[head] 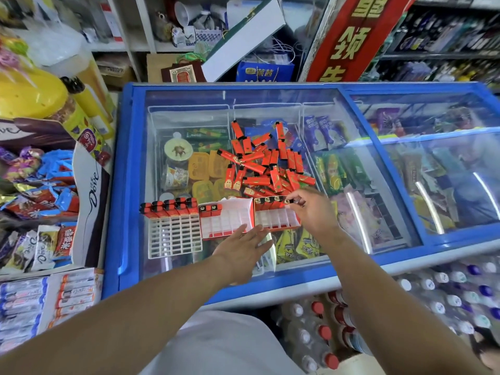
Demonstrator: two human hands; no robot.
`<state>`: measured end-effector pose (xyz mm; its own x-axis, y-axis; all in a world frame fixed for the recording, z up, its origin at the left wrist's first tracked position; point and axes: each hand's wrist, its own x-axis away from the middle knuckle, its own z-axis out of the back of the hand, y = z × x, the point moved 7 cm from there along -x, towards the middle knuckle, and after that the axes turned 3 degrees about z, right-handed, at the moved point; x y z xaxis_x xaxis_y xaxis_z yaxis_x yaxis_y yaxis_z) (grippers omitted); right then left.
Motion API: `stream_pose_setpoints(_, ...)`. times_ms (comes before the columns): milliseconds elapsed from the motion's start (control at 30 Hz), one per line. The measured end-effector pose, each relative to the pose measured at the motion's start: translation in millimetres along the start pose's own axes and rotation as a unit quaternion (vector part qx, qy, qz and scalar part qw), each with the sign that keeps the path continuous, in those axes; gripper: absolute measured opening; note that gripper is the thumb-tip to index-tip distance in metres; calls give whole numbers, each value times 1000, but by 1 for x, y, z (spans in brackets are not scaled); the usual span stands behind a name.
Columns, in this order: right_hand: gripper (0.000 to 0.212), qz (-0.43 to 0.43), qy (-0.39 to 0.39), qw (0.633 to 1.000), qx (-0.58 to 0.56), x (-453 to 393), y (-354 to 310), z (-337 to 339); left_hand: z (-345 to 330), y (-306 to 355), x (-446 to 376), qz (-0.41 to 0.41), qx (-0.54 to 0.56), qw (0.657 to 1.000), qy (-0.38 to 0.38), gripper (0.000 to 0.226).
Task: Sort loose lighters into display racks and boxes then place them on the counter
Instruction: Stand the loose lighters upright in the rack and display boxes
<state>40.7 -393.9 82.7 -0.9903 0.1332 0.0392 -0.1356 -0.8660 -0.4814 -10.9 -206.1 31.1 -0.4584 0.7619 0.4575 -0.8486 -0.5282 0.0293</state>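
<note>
A heap of loose red lighters [266, 163] lies on the glass lid of a blue freezer [127, 185]. In front of it stand a white grid rack [174, 236] with one row of lighters at its far end, a middle red box [226, 221] holding two lighters, and a right red box [278, 217] with a row along its far edge. My right hand [311, 209] pinches a lighter [289, 201] at the right end of that row. My left hand [243, 253] lies flat with fingers spread against the near edges of both boxes.
Candy and chocolate displays [40, 185] crowd the left side. Bottled water packs [446, 293] sit below the freezer at the right. Shelves and a red sign [351, 39] stand behind. Ice cream packs show through the glass.
</note>
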Motion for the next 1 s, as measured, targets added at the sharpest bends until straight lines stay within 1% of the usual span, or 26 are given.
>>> stream_pose_setpoints(133, 20, 16, 2, 999, 38, -3, 2, 1, -4, -2, -6, 6, -7, 1000, -13, 88)
stream_pose_setpoints(267, 24, 39, 0, 996, 86, -8, 0, 2, -7, -3, -7, -3, -15, 1000, -6, 83)
stream_pose_setpoints(333, 26, 38, -4, 997, 69, -10, -1, 3, -6, -4, -6, -7, -6, 1000, 13, 80)
stream_pose_setpoints(400, 27, 25, 1, 1000, 6, -15, -2, 9, -5, -6, -2, -11, 23, 999, 41, 77)
stream_pose_setpoints(467, 23, 1, 33, 999, -41, -30, 2, 17, -6, -13, 6, -14, 60, 996, 70, 73)
stream_pose_setpoints(533, 19, -48, 45, 996, -56, -51, 13, 19, -11, -25, 18, -12, 79, 993, 90, 67)
stream_pose_setpoints(600, 22, -96, 12, 995, -36, -72, 26, 9, -20, -40, 32, 6, 84, 991, 106, 64)
stream_pose_setpoints(700, 31, -148, -39, 988, 1, -95, 43, -13, -30, -63, 53, 70, 96, 983, 140, 66)
stream_pose_setpoints(767, 33, -171, -57, 983, 34, -104, 49, -23, -39, -76, 66, 120, 112, 976, 146, 65)
stream_pose_setpoints(833, 30, -180, -59, 981, 49, -108, 49, -27, -49, -85, 77, 150, 125, 970, 145, 60)
stream_pose_setpoints(900, 27, -191, -52, 979, 47, -112, 51, -28, -61, -87, 84, 150, 126, 972, 131, 61)
stream_pose_setpoints(933, 29, -198, -51, 978, 44, -112, 52, -28, -67, -87, 85, 143, 112, 976, 120, 65)
stream_pose_setpoints(1000, 44, -212, -48, 976, 30, -111, 52, -27, -76, -83, 86, 131, 89, 982, 102, 75)
